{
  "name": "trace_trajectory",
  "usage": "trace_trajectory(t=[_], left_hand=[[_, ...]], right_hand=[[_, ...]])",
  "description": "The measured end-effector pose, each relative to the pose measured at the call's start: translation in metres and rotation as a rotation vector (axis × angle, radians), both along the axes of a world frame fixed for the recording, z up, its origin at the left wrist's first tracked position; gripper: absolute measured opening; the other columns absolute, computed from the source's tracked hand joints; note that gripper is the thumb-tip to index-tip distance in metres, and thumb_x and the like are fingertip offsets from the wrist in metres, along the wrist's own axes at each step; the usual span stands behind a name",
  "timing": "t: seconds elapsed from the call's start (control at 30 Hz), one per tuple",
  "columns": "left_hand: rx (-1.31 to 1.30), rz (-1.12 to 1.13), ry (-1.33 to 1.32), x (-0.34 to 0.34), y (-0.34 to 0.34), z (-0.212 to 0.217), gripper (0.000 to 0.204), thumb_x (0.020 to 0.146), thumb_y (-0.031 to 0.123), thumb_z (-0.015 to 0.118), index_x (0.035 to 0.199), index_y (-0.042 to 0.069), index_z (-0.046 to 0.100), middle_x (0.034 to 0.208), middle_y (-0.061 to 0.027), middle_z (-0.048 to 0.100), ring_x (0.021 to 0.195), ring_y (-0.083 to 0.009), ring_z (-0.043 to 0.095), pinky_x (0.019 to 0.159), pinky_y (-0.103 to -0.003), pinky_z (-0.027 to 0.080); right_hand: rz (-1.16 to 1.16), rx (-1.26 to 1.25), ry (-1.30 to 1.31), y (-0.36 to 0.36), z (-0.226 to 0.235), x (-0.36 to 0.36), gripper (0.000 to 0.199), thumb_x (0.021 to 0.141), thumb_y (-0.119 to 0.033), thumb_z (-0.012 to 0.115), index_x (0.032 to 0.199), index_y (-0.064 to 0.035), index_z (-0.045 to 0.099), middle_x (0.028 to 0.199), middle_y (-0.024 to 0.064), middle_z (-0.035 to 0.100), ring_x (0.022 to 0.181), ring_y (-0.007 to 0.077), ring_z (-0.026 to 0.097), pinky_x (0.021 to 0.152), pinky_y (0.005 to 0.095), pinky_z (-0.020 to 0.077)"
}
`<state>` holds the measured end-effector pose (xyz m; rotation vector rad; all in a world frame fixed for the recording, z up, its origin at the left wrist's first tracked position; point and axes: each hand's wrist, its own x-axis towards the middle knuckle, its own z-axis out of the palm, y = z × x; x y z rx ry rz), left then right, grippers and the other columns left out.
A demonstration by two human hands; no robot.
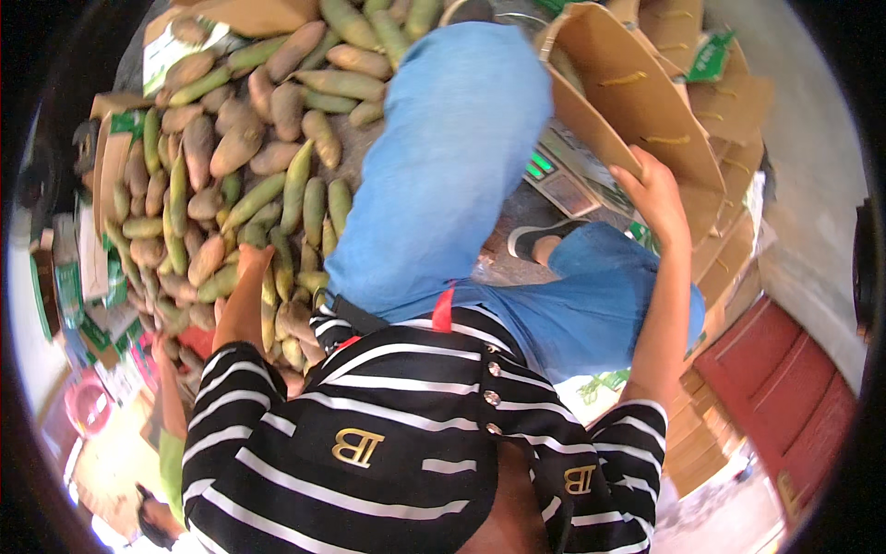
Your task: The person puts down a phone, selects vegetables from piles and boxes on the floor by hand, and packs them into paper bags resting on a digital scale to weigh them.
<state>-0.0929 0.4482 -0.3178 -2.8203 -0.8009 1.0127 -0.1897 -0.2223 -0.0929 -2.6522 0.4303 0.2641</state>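
Note:
My left hand (254, 258) is down in a large heap of long cucumbers (237, 148), some green, others brown-skinned and thick. Small and partly hidden among them, its fingers do not show clearly enough to tell whether they grip one. Off to the right, my right hand (653, 192) is closed on the near edge of a tall brown cardboard box (604, 106) with yellow cord handles. The thumb lies over the board. Part of a green cucumber shows inside the box, near its far left corner.
Beside the box sits a scale (560, 185) with a lit green display. My bent knee (452, 111) rises between heap and box. More brown cartons (724, 111) stand along the pale wall at the right. At lower left another person's arm (169, 388) reaches toward the heap, near a pink basin (88, 404).

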Motion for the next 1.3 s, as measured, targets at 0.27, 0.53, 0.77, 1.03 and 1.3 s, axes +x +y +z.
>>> trace_trajectory(t=[0.27, 0.53, 0.77, 1.03, 1.3], left_hand=[[-0.537, -0.282, -0.4, 0.057, -0.123, 0.033, 0.063, 0.068, 0.031, 0.071, 0.113, -0.003, 0.045, 0.107, -0.0206, 0.056, 0.099, -0.0324, 0.056, 0.084, -0.038, 0.044], [-1.459, -0.558, -1.034, 0.158, -0.361, 0.225, 0.043, 0.074, 0.012, 0.071, 0.108, -0.003, 0.049, 0.099, -0.0104, 0.058, 0.09, -0.0152, 0.055, 0.081, -0.028, 0.044], [-1.888, -0.627, -0.806, 0.082, -0.501, 0.348, 0.031, 0.076, 0.007, 0.067, 0.103, -0.001, 0.056, 0.098, -0.0067, 0.06, 0.093, -0.0148, 0.056, 0.083, -0.026, 0.042], [-1.868, -0.743, -0.657, 0.085, -0.493, 0.325, 0.024, 0.087, 0.008, 0.053, 0.108, -0.003, 0.053, 0.109, -0.0131, 0.058, 0.102, -0.0177, 0.055, 0.089, -0.027, 0.041], [-1.305, -0.623, -0.828, 0.165, -0.341, 0.175, 0.022, 0.084, 0.013, 0.059, 0.1, -0.003, 0.054, 0.094, -0.007, 0.059, 0.09, -0.0138, 0.055, 0.083, -0.027, 0.043]], right_hand=[[0.006, 0.02, 0.063, -0.007, -0.001, -0.001, 0.027, 0.079, -0.025, 0.06, 0.093, -0.0026, 0.054, 0.088, 0.0195, 0.058, 0.087, 0.0376, 0.053, 0.073, 0.0427, 0.0418], [0.017, -0.067, 0.046, -0.011, -0.01, -0.008, 0.03, 0.079, -0.028, 0.06, 0.099, -0.0053, 0.057, 0.09, 0.0165, 0.061, 0.089, 0.0339, 0.057, 0.075, 0.0411, 0.0445], [0.021, -0.023, 0.026, -0.013, -0.008, -0.008, 0.028, 0.078, -0.027, 0.061, 0.092, -0.0037, 0.056, 0.085, 0.0167, 0.061, 0.086, 0.0347, 0.057, 0.073, 0.0428, 0.0441], [0.029, -0.025, 0.046, -0.012, -0.011, -0.01, 0.027, 0.078, -0.027, 0.061, 0.089, -0.0029, 0.056, 0.083, 0.0174, 0.061, 0.085, 0.0348, 0.057, 0.072, 0.0437, 0.0441], [0.06, -0.023, 0.026, -0.01, -0.008, -0.009, 0.028, 0.078, -0.027, 0.061, 0.091, -0.0023, 0.056, 0.084, 0.0177, 0.061, 0.086, 0.0356, 0.056, 0.073, 0.0438, 0.0439]])
